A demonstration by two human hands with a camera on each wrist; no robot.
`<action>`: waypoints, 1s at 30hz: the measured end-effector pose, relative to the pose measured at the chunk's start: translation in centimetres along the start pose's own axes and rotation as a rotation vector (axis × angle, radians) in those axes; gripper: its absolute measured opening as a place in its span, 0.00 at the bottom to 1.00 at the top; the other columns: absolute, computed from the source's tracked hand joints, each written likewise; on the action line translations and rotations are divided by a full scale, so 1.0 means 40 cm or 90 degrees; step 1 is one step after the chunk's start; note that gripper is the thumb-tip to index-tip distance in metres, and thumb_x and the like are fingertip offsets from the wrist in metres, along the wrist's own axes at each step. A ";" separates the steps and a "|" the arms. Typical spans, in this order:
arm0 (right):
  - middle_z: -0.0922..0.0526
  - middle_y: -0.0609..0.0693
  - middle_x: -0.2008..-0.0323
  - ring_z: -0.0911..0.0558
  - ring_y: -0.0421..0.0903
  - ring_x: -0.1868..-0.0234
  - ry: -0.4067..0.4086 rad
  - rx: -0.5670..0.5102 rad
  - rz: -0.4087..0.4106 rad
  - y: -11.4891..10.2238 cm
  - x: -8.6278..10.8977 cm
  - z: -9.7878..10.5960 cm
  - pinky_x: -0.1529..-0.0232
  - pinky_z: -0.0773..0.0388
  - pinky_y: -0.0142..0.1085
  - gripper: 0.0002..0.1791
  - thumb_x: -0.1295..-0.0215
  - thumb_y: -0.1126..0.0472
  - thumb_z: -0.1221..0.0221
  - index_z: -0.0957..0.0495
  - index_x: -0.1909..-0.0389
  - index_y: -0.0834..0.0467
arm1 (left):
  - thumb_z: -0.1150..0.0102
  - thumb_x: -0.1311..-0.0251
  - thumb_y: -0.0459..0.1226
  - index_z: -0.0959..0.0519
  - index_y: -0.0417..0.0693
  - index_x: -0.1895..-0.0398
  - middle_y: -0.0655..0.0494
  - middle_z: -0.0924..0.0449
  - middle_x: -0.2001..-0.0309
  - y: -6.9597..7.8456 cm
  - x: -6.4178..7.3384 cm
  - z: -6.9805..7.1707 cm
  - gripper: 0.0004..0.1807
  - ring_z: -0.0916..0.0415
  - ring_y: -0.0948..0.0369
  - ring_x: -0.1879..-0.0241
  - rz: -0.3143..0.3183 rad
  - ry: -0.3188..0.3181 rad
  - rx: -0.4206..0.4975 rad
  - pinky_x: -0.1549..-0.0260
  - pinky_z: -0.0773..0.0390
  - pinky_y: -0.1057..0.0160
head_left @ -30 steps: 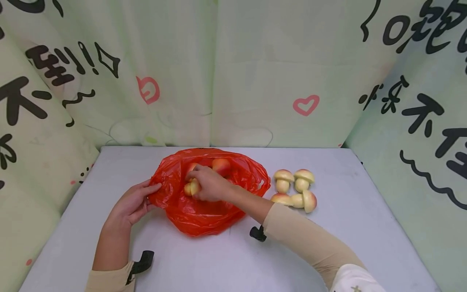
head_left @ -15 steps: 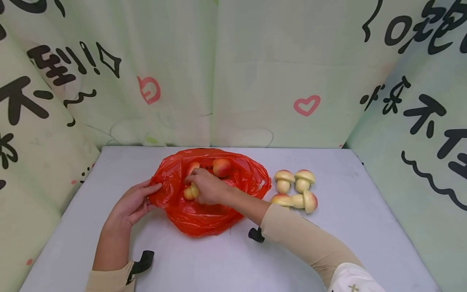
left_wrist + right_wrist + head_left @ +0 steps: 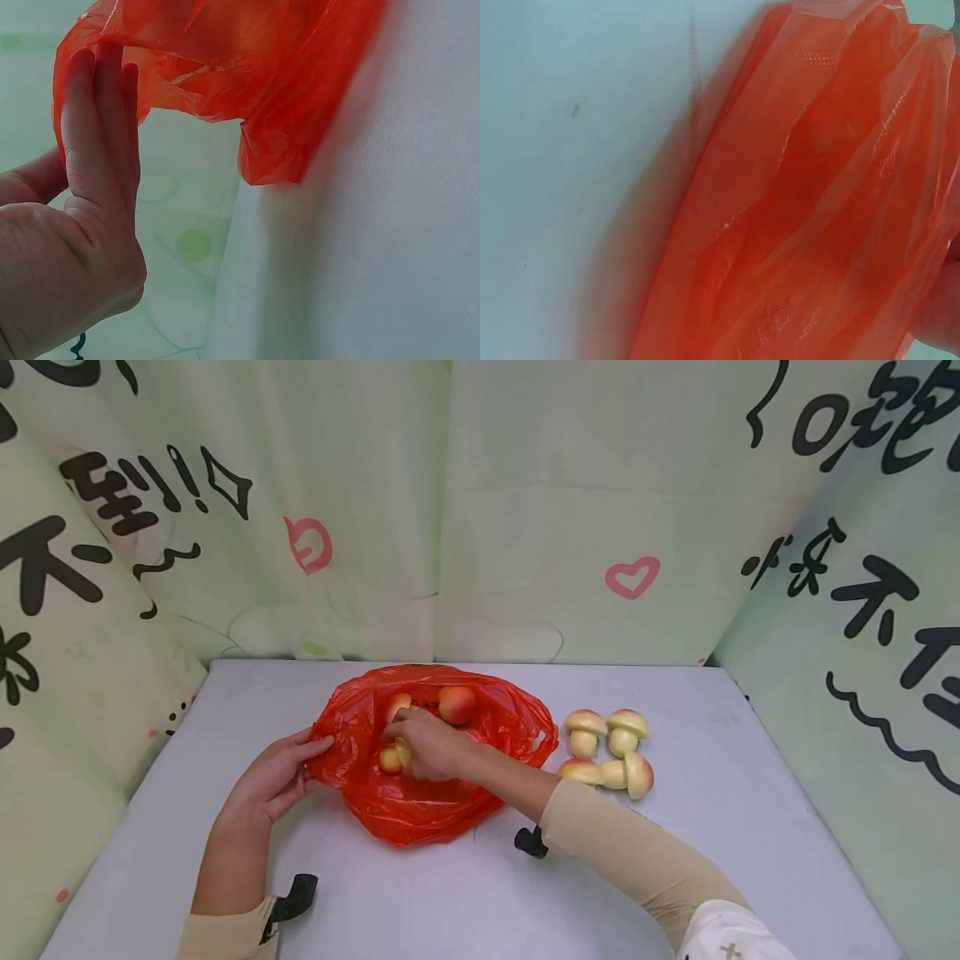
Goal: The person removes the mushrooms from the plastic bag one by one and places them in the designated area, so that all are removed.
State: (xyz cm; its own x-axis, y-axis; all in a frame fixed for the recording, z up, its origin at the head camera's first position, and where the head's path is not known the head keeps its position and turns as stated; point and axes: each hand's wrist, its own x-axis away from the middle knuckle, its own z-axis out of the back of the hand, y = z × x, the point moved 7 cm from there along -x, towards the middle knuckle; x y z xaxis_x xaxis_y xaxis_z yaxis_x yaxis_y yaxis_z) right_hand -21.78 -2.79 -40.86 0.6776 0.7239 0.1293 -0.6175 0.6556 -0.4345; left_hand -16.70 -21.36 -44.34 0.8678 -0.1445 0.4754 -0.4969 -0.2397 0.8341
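A red plastic bag lies on the table with its mouth spread wide. My left hand pinches its left rim; the left wrist view shows long fingers against the film. Inside the bag, my right hand grips a pale yellow model mushroom, partly covered by the fingers. Two round red-and-yellow things, perhaps peaches or mushroom caps, show behind that hand, one larger in view. In the right wrist view the bag's side hides most of the hand.
Several model mushrooms with reddish-yellow caps are grouped right of the bag, close to my right forearm. The white table is walled by printed pale green curtains at the back and sides.
My right hand has sunk slightly lower in the bag, uncovering more of the round thing behind it. My left hand keeps its place on the rim.
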 end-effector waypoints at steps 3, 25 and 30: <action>0.21 0.48 0.41 0.26 0.45 0.41 0.003 -0.001 0.009 0.002 0.001 0.003 0.49 0.19 0.29 0.26 0.38 0.65 0.29 0.18 0.37 0.53 | 0.40 0.25 0.45 0.43 0.51 0.18 0.65 0.17 0.47 0.001 -0.001 -0.001 0.37 0.14 0.64 0.51 0.000 -0.002 0.000 0.47 0.15 0.64; 0.21 0.46 0.37 0.26 0.46 0.34 -0.001 -0.068 -0.021 0.035 0.034 0.021 0.49 0.16 0.30 0.25 0.37 0.64 0.29 0.17 0.38 0.52 | 0.42 0.24 0.44 0.43 0.48 0.18 0.65 0.16 0.49 0.007 0.004 0.000 0.37 0.14 0.64 0.53 -0.016 -0.016 -0.009 0.49 0.14 0.65; 0.22 0.48 0.35 0.29 0.50 0.30 0.005 -0.070 -0.031 0.041 0.049 0.031 0.48 0.15 0.33 0.25 0.36 0.63 0.29 0.17 0.37 0.51 | 0.40 0.25 0.45 0.43 0.49 0.18 0.65 0.16 0.49 0.008 0.004 0.001 0.38 0.14 0.64 0.53 -0.019 -0.016 -0.009 0.49 0.14 0.66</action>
State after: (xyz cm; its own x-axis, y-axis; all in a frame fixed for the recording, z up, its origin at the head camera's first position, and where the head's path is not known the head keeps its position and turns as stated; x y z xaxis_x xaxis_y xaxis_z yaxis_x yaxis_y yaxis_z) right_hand -21.97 -0.02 -40.23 0.7090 0.6899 0.1462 -0.5362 0.6620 -0.5237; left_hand -16.72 -21.50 -44.01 0.8818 -0.1616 0.4431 -0.4703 -0.2308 0.8518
